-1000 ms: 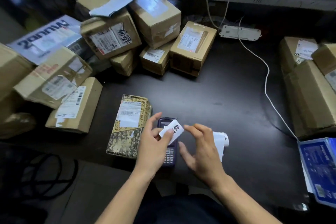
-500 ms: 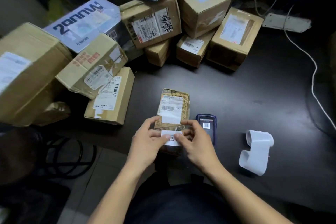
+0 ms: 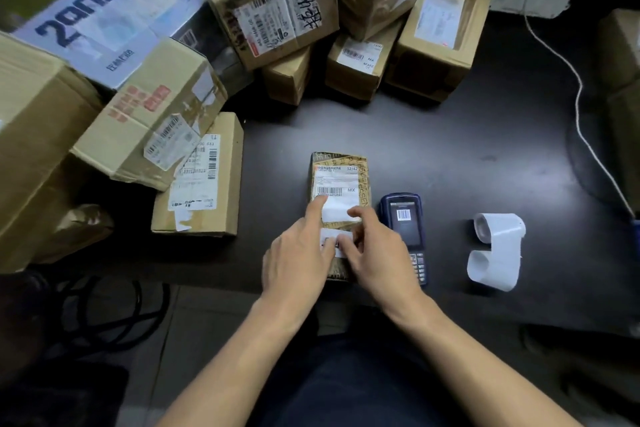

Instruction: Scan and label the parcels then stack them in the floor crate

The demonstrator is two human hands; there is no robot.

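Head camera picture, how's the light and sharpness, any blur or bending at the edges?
Head view: dim light, dark table; the small parcel under the left hand and right hand is fairly sharp, its barcode visible; the scanner screen glows; the white box top left looks smeared and washed out; wide-angle bending tilts the edge boxes.

Both hands, left (image 3: 300, 253) & right (image 3: 375, 255), press small label (image 3: 330, 240) onto parcel (image 3: 341, 177) (scanner (image 3: 401, 218) just beside, on table (image 3: 450, 149)).
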